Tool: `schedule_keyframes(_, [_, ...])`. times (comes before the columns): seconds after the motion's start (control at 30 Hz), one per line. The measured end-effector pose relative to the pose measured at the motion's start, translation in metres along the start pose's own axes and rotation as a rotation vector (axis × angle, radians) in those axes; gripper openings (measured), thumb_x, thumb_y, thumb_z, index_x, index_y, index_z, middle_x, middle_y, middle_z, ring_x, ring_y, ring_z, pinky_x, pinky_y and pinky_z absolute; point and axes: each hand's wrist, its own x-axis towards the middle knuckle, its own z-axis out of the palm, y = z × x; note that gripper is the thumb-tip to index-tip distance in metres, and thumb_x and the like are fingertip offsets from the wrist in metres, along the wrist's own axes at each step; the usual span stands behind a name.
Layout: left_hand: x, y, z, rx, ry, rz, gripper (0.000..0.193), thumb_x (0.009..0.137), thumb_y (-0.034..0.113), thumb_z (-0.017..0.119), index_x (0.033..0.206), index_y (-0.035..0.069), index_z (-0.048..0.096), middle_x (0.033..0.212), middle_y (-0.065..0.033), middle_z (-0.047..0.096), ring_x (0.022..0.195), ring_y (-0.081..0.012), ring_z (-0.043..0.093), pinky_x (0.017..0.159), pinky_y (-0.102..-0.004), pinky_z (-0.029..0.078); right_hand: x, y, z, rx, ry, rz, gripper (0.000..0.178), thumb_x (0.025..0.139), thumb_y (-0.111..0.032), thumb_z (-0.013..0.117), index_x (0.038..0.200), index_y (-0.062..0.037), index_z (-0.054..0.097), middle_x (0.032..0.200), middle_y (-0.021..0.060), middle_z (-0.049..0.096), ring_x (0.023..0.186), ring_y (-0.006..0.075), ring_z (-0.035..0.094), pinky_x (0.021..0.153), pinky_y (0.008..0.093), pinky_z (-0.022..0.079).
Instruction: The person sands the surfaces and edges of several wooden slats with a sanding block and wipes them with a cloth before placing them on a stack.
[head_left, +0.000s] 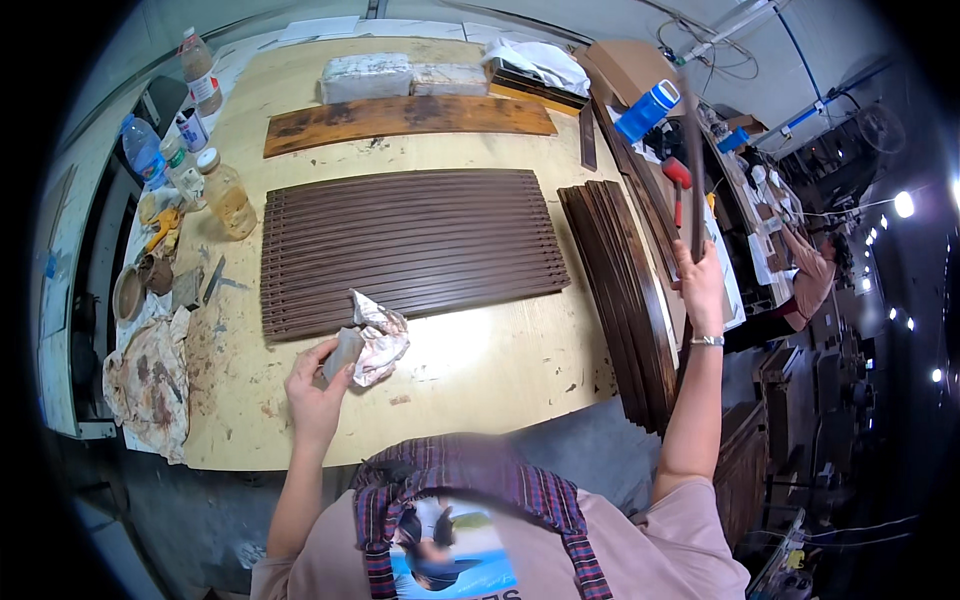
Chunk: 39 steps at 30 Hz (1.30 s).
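Between the thumb and fingers of my left hand (314,388) is a small grey pad (344,354), perhaps sandpaper. Right beside it lies a crumpled white rag (381,343) with reddish-brown stains; whether my fingers also touch the rag I cannot tell. My right hand (702,290) is closed around a long, thin dark brown wooden strip (692,150), held lengthwise away from me past the table's right side. In the middle of the table, many dark brown slats (410,240) lie side by side. Nearer my right arm is a stack of dark wooden strips (620,300).
Bottles, among them an amber jar (228,200), and a stained cloth (150,385) line the table's left side. A brown-stained board (400,118) and wrapped blocks (365,78) lie at the back. A red mallet (677,173) and blue bottle (648,110) stand right. Another person (812,280) works farther right.
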Motion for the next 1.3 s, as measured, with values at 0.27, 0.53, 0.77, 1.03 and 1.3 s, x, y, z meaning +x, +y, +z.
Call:
schedule_keyframes(0.27, [0.002, 0.007, 0.009, -0.079, -0.044, -0.057, 0.036, 0.075, 0.005, 0.075, 0.110, 0.004, 0.067, 0.100, -0.0075, 0.066, 0.088, -0.0159, 0.060, 0.076, -0.0277, 0.045, -0.001, 0.098, 0.068, -0.586, -0.038, 0.097, 0.067, 0.078, -0.057, 0.069, 0.111, -0.0009, 0.055, 0.095, 0.0235, 0.068, 0.094, 0.0438, 0.064, 0.083, 0.0500, 0.050])
schedule_keyframes(0.53, [-0.005, 0.007, 0.020, -0.435, -0.099, -0.238, 0.034, 0.083, 0.002, 0.070, 0.116, -0.001, 0.061, 0.103, -0.0090, 0.066, 0.085, -0.0140, 0.062, 0.073, -0.0240, 0.051, -0.026, 0.076, 0.102, -0.412, 0.288, -0.291, 0.056, 0.077, -0.037, 0.075, 0.116, -0.0030, 0.053, 0.107, 0.0181, 0.062, 0.101, 0.0365, 0.059, 0.083, 0.0446, 0.050])
schedule_keyframes(0.77, [0.011, 0.021, 0.099, -0.417, -0.581, -0.114, 0.037, 0.082, 0.003, 0.069, 0.118, 0.002, 0.061, 0.104, -0.0068, 0.064, 0.095, -0.0150, 0.060, 0.084, -0.0281, 0.050, -0.114, -0.017, 0.231, 0.124, -0.094, -0.881, 0.022, 0.070, -0.008, 0.068, 0.088, -0.0030, 0.057, 0.093, 0.0153, 0.059, 0.086, 0.0333, 0.057, 0.076, 0.0419, 0.050])
schedule_keyframes(1.03, [0.005, -0.060, -0.003, -0.530, -0.038, -0.399, 0.036, 0.087, 0.002, 0.064, 0.122, -0.003, 0.055, 0.110, -0.0115, 0.065, 0.100, -0.0176, 0.062, 0.085, -0.0291, 0.052, -0.148, -0.054, 0.258, 0.080, -0.026, -1.056, 0.023, 0.066, -0.010, 0.068, 0.086, -0.0052, 0.057, 0.083, 0.0111, 0.053, 0.079, 0.0278, 0.054, 0.071, 0.0403, 0.046])
schedule_keyframes(1.3, [-0.004, -0.040, -0.048, -0.887, 0.305, -0.154, 0.040, 0.092, 0.001, 0.057, 0.129, -0.009, 0.044, 0.125, -0.0163, 0.056, 0.113, -0.0208, 0.057, 0.096, -0.0340, 0.047, -0.154, -0.069, 0.263, -0.060, -0.230, -1.036, 0.017, 0.066, -0.013, 0.068, 0.080, -0.0101, 0.059, 0.084, 0.0091, 0.051, 0.082, 0.0274, 0.053, 0.071, 0.0399, 0.044])
